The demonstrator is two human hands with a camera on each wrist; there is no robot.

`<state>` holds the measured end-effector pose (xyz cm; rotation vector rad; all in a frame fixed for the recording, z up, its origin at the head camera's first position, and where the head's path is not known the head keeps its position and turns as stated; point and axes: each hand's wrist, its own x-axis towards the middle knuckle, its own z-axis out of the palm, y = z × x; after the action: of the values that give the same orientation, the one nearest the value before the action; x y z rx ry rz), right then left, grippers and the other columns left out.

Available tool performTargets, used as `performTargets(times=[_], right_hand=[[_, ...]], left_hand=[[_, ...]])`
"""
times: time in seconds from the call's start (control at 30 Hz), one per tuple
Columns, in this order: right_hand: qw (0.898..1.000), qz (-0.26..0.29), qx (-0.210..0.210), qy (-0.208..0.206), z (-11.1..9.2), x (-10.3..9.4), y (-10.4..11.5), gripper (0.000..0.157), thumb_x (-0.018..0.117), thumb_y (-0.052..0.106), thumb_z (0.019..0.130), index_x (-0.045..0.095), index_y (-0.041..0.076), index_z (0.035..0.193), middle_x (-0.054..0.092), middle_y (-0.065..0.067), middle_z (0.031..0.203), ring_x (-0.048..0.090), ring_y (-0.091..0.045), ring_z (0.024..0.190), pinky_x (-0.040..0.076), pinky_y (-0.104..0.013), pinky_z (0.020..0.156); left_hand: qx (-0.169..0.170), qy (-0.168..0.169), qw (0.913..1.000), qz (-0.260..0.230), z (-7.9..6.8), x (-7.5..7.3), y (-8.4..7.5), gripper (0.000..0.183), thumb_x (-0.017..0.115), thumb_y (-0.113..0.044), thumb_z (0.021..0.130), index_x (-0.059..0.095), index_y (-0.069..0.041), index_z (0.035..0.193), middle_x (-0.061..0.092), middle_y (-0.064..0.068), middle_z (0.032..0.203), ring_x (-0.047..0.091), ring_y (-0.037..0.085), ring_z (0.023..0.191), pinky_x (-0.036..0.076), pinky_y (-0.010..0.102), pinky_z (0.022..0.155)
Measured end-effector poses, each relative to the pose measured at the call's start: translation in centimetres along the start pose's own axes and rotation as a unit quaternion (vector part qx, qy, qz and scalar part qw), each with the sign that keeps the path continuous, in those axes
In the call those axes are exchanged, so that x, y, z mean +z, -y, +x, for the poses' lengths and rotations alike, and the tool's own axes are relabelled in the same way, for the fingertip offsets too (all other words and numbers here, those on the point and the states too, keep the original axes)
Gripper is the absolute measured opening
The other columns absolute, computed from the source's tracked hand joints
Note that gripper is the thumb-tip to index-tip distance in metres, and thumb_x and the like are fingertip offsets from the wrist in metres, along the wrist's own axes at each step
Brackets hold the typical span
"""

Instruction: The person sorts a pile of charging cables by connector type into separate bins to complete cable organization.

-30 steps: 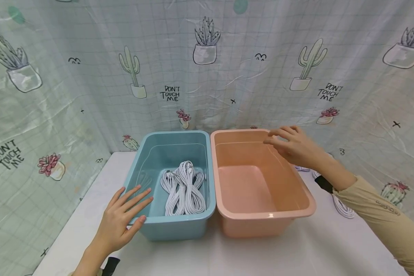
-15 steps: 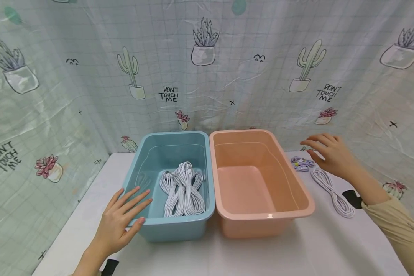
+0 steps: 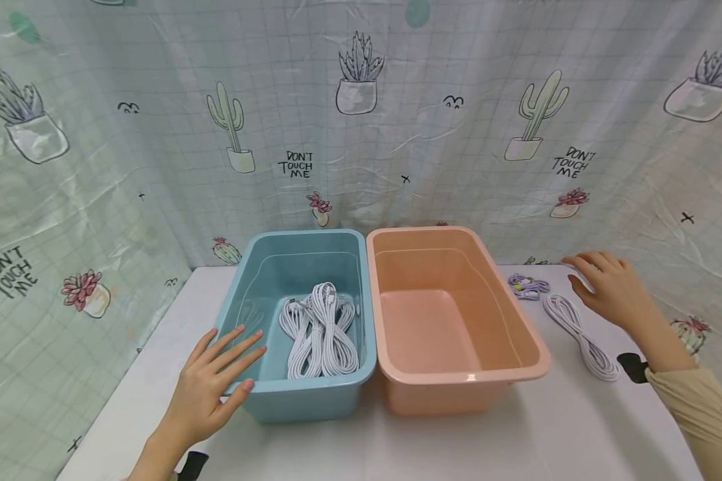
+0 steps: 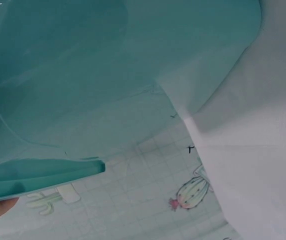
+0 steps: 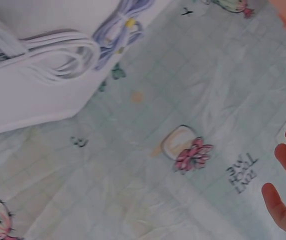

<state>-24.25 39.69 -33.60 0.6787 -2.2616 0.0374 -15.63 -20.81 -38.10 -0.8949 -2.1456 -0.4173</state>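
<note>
My left hand (image 3: pixel 207 387) rests on the near left corner of the blue tub (image 3: pixel 303 385), fingers spread and straight over its rim. In the left wrist view a bit of that hand shows at the rim of the blue tub (image 4: pixel 43 180). Inside the tub lie several bundled white cables (image 3: pixel 321 331). My right hand (image 3: pixel 610 290) hovers above the table's right side with loosely bent fingers and holds nothing. Below and left of it lie a bundled white cable (image 3: pixel 580 337) and a small purple cable bundle (image 3: pixel 527 286). The right wrist view shows its fingertips (image 5: pixel 285 160) at the right edge.
An orange tub (image 3: pixel 427 327) stands against the blue tub's right side, with nothing seen in it. Both stand on a white table (image 3: pixel 433 447). A cactus-print curtain (image 3: pixel 457 147) hangs behind and along the sides.
My right hand has moved right, from over the orange tub's far right rim to above the cables on the table. The left hand has stayed in place.
</note>
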Motion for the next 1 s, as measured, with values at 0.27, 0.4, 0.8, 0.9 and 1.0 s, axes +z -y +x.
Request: performTargets(times=[0.27, 0.4, 0.8, 0.9, 1.0], right_hand=[[0.999, -0.042, 0.03, 0.002, -2.6, 1.5, -1.1, 0.031, 0.063, 0.004, 0.067, 0.06, 0.003, 0.097, 0.059, -0.017, 0.09, 0.052, -0.038, 0.085, 0.037, -0.053, 0.058], [0.997, -0.057, 0.048, 0.007, -3.7, 2.4, -1.6, 0.027, 0.061, 0.006, 0.069, 0.06, 0.004, 0.096, 0.058, -0.018, 0.091, 0.051, -0.038, 0.086, 0.035, -0.051, 0.056], [0.983, -0.059, 0.13, 0.112, -6.9, 4.9, -2.8, 0.032, 0.066, 0.008, 0.071, 0.054, 0.004, 0.1, 0.053, -0.022, 0.097, 0.047, -0.041, 0.088, 0.035, -0.056, 0.058], [0.979, -0.058, 0.143, 0.136, -7.8, 5.6, -3.3, 0.034, 0.066, 0.011, 0.073, 0.052, 0.003, 0.102, 0.052, -0.023, 0.097, 0.047, -0.042, 0.088, 0.035, -0.058, 0.059], [0.97, -0.058, 0.163, 0.171, -8.5, 6.2, -3.6, 0.036, 0.065, 0.015, 0.076, 0.049, 0.002, 0.106, 0.051, -0.026, 0.098, 0.046, -0.044, 0.09, 0.035, -0.061, 0.062]], left_hand=[[-0.001, 0.006, 1.0, -0.003, -0.1, -0.1, 0.0, 0.04, 0.039, -0.04, 0.092, 0.06, -0.019, 0.117, 0.058, 0.002, 0.123, 0.042, 0.02, 0.125, 0.015, 0.04, 0.111], [0.002, 0.002, 1.0, -0.006, -0.1, 0.0, 0.1, 0.041, 0.038, -0.041, 0.092, 0.06, -0.018, 0.118, 0.058, 0.002, 0.123, 0.041, 0.02, 0.126, 0.014, 0.039, 0.112], [0.005, 0.002, 1.0, -0.003, -0.1, 0.1, 0.1, 0.042, 0.037, -0.041, 0.092, 0.06, -0.018, 0.117, 0.059, 0.004, 0.122, 0.043, 0.022, 0.124, 0.013, 0.038, 0.113], [0.006, -0.003, 1.0, -0.003, -0.1, 0.1, 0.1, 0.043, 0.035, -0.042, 0.093, 0.061, -0.017, 0.117, 0.059, 0.004, 0.122, 0.043, 0.021, 0.124, 0.013, 0.037, 0.113], [0.006, -0.004, 1.0, -0.004, -0.1, 0.1, 0.2, 0.042, 0.036, -0.042, 0.092, 0.061, -0.017, 0.116, 0.059, 0.003, 0.122, 0.043, 0.021, 0.124, 0.013, 0.038, 0.113]])
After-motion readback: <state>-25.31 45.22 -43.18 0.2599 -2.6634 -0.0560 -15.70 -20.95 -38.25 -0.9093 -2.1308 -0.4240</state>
